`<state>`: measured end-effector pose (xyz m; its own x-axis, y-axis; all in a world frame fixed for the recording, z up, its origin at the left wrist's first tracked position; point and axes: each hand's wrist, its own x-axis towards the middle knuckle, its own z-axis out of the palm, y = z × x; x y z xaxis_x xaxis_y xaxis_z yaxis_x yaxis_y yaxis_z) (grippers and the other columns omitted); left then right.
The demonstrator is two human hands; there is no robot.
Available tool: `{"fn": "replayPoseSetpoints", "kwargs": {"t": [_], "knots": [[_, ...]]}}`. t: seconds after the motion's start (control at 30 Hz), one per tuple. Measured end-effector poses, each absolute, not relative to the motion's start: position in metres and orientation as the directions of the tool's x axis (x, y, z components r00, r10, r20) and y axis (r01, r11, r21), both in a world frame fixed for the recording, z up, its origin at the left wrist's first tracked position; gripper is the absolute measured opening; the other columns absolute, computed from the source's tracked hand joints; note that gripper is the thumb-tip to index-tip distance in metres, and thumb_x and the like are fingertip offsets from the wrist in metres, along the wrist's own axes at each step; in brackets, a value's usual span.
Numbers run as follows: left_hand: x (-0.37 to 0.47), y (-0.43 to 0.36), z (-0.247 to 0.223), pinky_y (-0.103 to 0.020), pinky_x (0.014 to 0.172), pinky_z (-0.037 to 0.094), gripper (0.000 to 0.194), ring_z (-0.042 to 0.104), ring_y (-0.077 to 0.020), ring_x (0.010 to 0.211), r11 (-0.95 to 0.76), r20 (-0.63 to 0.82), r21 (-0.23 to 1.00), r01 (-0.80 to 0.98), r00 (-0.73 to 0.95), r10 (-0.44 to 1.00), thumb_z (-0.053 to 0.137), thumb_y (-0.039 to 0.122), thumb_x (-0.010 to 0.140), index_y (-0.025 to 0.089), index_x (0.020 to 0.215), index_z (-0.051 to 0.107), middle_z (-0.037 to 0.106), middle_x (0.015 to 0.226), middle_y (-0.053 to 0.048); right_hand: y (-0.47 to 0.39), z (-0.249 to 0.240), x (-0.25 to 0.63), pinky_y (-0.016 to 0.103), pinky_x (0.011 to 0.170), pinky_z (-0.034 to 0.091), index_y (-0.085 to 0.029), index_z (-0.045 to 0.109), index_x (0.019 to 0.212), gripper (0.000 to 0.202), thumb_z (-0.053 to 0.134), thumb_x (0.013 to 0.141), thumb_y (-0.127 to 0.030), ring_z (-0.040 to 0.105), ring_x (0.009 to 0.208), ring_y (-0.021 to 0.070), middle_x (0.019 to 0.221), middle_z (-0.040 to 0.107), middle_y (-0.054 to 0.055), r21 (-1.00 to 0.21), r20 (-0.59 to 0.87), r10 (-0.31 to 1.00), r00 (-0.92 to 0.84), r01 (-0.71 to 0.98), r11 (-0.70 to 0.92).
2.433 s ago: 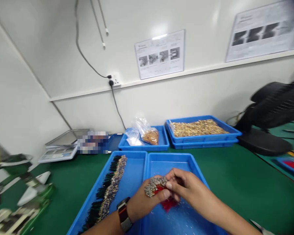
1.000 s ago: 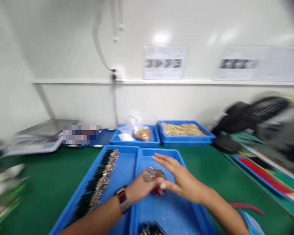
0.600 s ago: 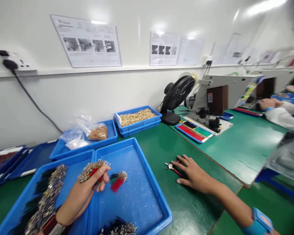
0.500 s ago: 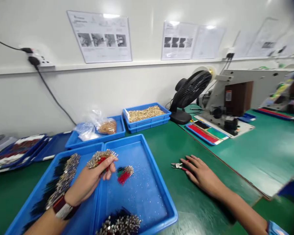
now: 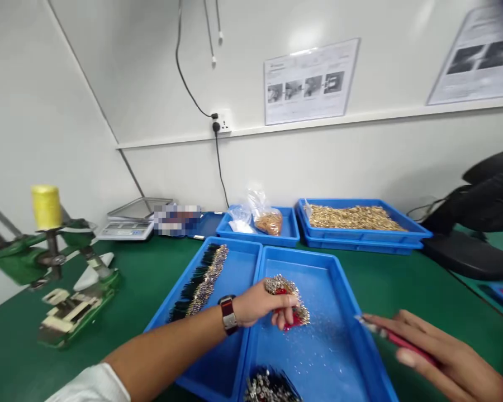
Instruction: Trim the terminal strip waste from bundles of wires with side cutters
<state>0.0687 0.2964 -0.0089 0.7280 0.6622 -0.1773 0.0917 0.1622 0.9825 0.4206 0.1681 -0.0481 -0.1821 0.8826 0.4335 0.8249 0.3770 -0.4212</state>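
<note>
My left hand (image 5: 272, 304) is closed around a thick bundle of metal-tipped wires (image 5: 288, 290) with red parts, low over the right-hand blue tray (image 5: 318, 268). Red wires also show under its fingers; whether they belong to the same bundle I cannot tell. Over that tray's right edge, my right hand (image 5: 440, 352) grips red-handled wire cutters (image 5: 402, 340), jaws pointing left and somewhat blurred. A long row of dark wires with metal tips (image 5: 205, 285) lies in the left-hand blue tray (image 5: 238, 257). Another dark wire bundle (image 5: 268, 385) sits at the near end of the right-hand tray.
Behind stand a blue tray with plastic bags (image 5: 268, 220) and stacked trays of small brass-coloured parts (image 5: 356, 218). A black fan (image 5: 486, 212) is at the right. At the left are a green bench machine (image 5: 75, 279) and a scale (image 5: 128, 226).
The view has swung left. My right hand has picked the wire cutters up off the table. My left hand has lowered its bundle to where a small red wire bunch lay in the tray.
</note>
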Motion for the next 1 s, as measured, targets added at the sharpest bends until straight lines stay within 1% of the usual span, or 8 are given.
{"fn": "replayPoseSetpoints", "kwargs": {"t": [0.07,0.17,0.23,0.3,0.37,0.43,0.7,1.0], "knots": [[0.066,0.298,-0.013,-0.024,0.045,0.042,0.064,0.06,-0.0129,0.047,0.168,-0.17,0.983,0.076,0.724,0.668,0.082,0.076,0.07,0.014,0.073,0.07,0.071,0.064,-0.006,0.187,-0.017,0.382,0.025,0.074,0.064,-0.036,0.073,0.137,0.042,0.059,0.104,-0.058,0.077,0.087,0.0212,0.106,0.076,0.006,-0.315,0.404,0.806,-0.433,0.761,0.567],[0.06,0.299,-0.013,-0.024,0.045,0.041,0.062,0.059,-0.0127,0.048,0.163,-0.138,0.986,0.034,0.712,0.689,0.082,0.075,0.073,0.014,0.076,0.071,0.07,0.063,-0.005,0.208,0.02,0.34,0.025,0.067,0.062,-0.035,0.069,0.141,0.039,0.055,0.109,-0.053,0.076,0.079,0.0184,0.095,0.075,0.003,-0.205,0.409,0.717,-0.564,0.709,0.675],[0.057,0.299,-0.013,-0.023,0.046,0.039,0.057,0.058,-0.011,0.048,0.16,-0.118,0.987,0.005,0.695,0.71,0.08,0.069,0.08,0.014,0.073,0.07,0.07,0.063,-0.004,0.215,0.032,0.33,0.028,0.061,0.059,-0.03,0.072,0.135,0.042,0.051,0.11,-0.057,0.074,0.073,0.0196,0.09,0.073,0.004,-0.153,0.421,0.71,-0.565,0.727,0.669],[0.055,0.299,-0.013,-0.022,0.047,0.038,0.051,0.056,-0.0094,0.048,0.17,-0.116,0.985,-0.013,0.682,0.722,0.078,0.062,0.087,0.014,0.075,0.07,0.07,0.065,-0.004,0.216,0.037,0.332,0.03,0.06,0.057,-0.027,0.073,0.13,0.044,0.049,0.11,-0.058,0.073,0.072,0.0202,0.089,0.071,0.004,-0.146,0.375,0.746,-0.551,0.759,0.635],[0.053,0.299,-0.014,-0.022,0.049,0.041,0.045,0.056,-0.0094,0.049,0.189,-0.129,0.982,-0.014,0.683,0.719,0.077,0.058,0.091,0.014,0.086,0.074,0.071,0.068,-0.003,0.212,0.039,0.338,0.031,0.06,0.053,-0.025,0.072,0.128,0.045,0.048,0.111,-0.058,0.07,0.071,0.0197,0.089,0.07,0.005,-0.147,0.339,0.776,-0.532,0.785,0.602],[0.053,0.296,-0.014,-0.022,0.05,0.043,0.043,0.057,-0.0101,0.05,0.195,-0.149,0.981,0.008,0.67,0.727,0.076,0.056,0.094,0.014,0.09,0.076,0.072,0.068,-0.003,0.208,0.04,0.343,0.031,0.059,0.049,-0.024,0.073,0.126,0.046,0.046,0.111,-0.059,0.067,0.07,0.0194,0.086,0.068,0.004,-0.131,0.341,0.786,-0.516,0.801,0.584],[0.054,0.287,-0.009,-0.02,0.051,0.042,0.047,0.058,-0.009,0.052,0.188,-0.201,0.978,0.09,0.65,0.733,0.074,0.059,0.095,0.014,0.082,0.073,0.071,0.067,-0.003,0.209,0.036,0.341,0.035,0.061,0.042,-0.022,0.072,0.126,0.049,0.042,0.113,-0.058,0.064,0.069,0.0214,0.084,0.064,0.004,-0.06,0.341,0.785,-0.517,0.822,0.567],[0.053,0.284,-0.016,-0.018,0.047,0.039,0.038,0.055,-0.007,0.048,0.323,-0.296,0.943,0.081,0.652,0.698,0.077,0.052,0.095,0.016,0.089,0.071,0.073,0.067,0.0,0.214,0.023,0.34,0.04,0.064,0.045,-0.022,0.071,0.129,0.054,0.043,0.11,-0.063,0.064,0.072,0.0253,0.089,0.065,0.006,0.008,0.352,0.777,-0.521,0.832,0.555]]}}
